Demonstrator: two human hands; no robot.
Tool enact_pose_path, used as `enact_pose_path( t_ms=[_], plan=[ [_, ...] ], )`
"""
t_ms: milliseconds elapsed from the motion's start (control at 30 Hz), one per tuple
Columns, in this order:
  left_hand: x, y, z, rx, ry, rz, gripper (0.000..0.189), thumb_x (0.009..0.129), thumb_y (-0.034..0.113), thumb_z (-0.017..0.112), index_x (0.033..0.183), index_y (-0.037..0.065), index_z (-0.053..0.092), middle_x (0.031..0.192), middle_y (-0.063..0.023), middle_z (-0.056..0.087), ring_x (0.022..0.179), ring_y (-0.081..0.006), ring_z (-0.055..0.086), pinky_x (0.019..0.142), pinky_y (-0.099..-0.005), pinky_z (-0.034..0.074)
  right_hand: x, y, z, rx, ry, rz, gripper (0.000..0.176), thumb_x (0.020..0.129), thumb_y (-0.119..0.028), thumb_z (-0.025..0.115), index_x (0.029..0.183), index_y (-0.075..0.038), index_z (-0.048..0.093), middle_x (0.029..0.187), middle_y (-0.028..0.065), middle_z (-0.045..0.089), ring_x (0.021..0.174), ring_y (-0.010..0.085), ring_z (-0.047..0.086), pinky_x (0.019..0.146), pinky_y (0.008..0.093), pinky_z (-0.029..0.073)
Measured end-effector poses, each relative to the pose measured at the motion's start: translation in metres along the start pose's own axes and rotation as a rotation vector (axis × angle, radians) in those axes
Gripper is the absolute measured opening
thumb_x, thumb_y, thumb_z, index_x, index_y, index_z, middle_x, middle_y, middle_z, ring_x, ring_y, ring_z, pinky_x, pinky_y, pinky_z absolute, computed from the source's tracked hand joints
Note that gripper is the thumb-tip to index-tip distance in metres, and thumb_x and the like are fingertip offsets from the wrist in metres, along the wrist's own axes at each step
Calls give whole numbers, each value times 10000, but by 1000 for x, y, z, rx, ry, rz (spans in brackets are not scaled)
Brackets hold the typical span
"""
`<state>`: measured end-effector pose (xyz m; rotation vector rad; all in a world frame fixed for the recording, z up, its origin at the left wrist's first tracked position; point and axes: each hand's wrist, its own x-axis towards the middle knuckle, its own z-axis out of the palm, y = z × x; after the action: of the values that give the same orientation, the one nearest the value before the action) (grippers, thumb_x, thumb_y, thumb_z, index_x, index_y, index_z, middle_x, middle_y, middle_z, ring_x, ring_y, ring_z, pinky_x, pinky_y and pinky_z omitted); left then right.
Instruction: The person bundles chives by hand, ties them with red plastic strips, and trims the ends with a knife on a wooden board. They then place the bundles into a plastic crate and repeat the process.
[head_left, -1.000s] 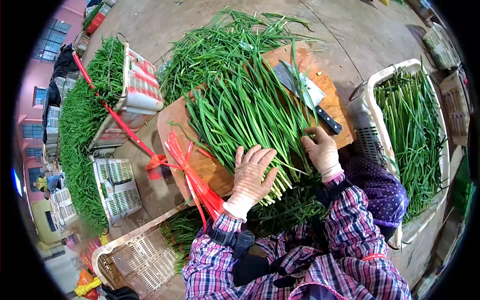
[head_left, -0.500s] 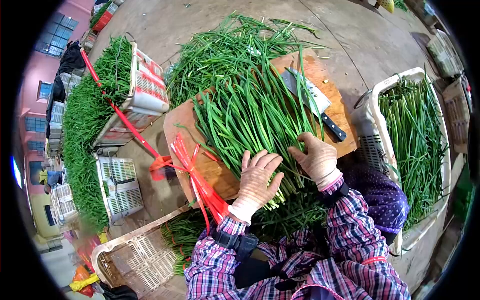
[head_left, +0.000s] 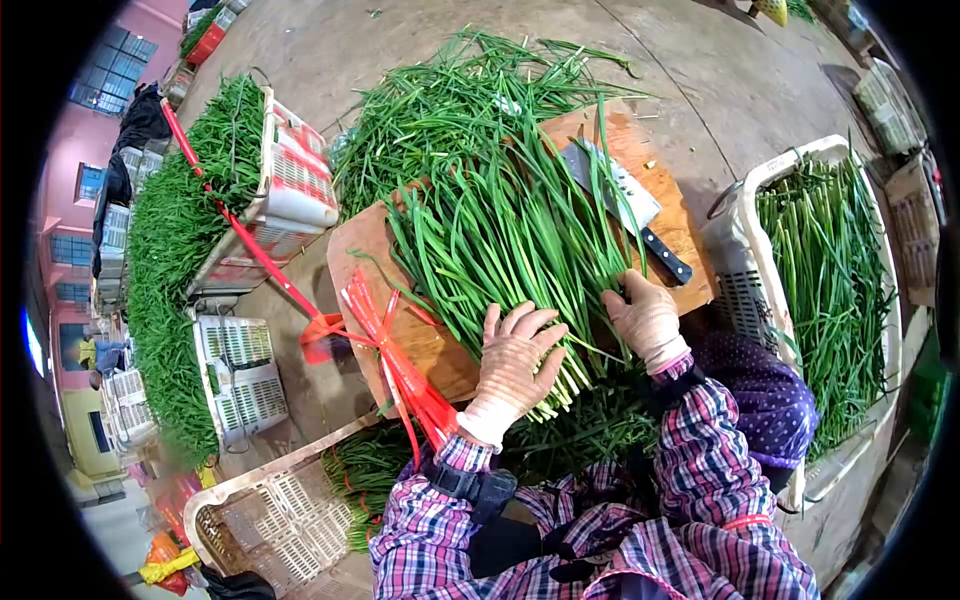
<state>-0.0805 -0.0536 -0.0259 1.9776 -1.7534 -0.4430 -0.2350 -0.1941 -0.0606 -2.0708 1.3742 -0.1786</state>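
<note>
A thick bundle of long green chives (head_left: 500,240) lies on a wooden cutting board (head_left: 375,245). My left hand (head_left: 512,362), in a pale glove, rests flat with spread fingers on the cut ends of the bundle. My right hand (head_left: 648,318), also gloved, curls around a few stalks at the bundle's right edge. A cleaver (head_left: 625,200) with a black handle lies on the board just beyond my right hand. A bunch of red plastic ties (head_left: 385,345) lies on the board's near left corner.
A loose heap of chives (head_left: 450,90) lies behind the board. White crates filled with chives stand at left (head_left: 290,185) and right (head_left: 760,280). An open-mesh crate (head_left: 270,510) sits at lower left on the concrete floor.
My right hand has shifted right and closed its fingers onto stalks at the bundle's edge. My left hand has stayed pressed on the cut ends.
</note>
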Motion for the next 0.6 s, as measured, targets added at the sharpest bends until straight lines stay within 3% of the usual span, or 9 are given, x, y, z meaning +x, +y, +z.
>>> enact_pose_path(
  t_ms=[100,167,267,300,367,400,500,600],
  plan=[
    [5,2,0,-48,141,11,247,775,138,653,1022,128,651,1135,-40,578,1128,-268,489,1041,-490,284,-4,0,-1,322,-73,46,367,797,-304,653,1017,-17,592,827,194,656,825,307,643,701,378,494],
    [12,12,-10,-134,277,1,193,762,78,645,954,97,655,1040,-52,600,1024,-254,535,924,-402,406,-8,-7,-4,565,-115,51,352,792,-262,677,993,12,588,798,161,658,796,237,653,687,341,492],
    [17,15,-9,-301,371,-137,138,804,43,607,928,68,661,930,-58,623,892,-199,576,795,-305,459,-16,-30,-23,517,-168,85,314,786,-247,684,973,-12,594,782,159,655,740,251,656,648,344,497],
    [18,14,-8,-467,372,-231,129,819,53,606,935,61,661,923,-45,630,865,-169,579,775,-283,462,-18,-25,-16,330,-13,-116,271,777,-235,690,948,-45,599,735,154,641,666,273,643,597,347,494],
    [21,10,-5,-848,330,-476,147,869,149,607,956,44,661,937,-9,638,823,-94,575,735,-232,467,-23,-33,-23,307,-25,-151,264,772,-239,693,940,-58,600,715,154,632,650,285,635,583,353,490],
    [23,8,-4,-997,280,-605,226,889,231,597,982,32,651,941,-18,636,788,-81,567,708,-230,480,-25,-36,-25,281,-34,-181,257,768,-243,696,933,-70,601,695,154,623,634,298,626,568,359,487],
    [30,5,-11,-1176,228,-734,321,881,314,608,1034,32,618,851,-18,616,727,-63,536,633,-220,497,-28,-38,-24,153,-29,-290,224,766,-247,691,894,-92,593,662,128,607,629,311,616,552,391,472],
    [34,-4,-15,-1257,267,-773,275,868,322,625,932,55,610,787,-11,585,690,-77,539,598,-247,506,-29,-38,-24,125,-53,-372,210,769,-251,686,888,-103,596,667,119,609,638,308,619,557,401,472]
  ],
)
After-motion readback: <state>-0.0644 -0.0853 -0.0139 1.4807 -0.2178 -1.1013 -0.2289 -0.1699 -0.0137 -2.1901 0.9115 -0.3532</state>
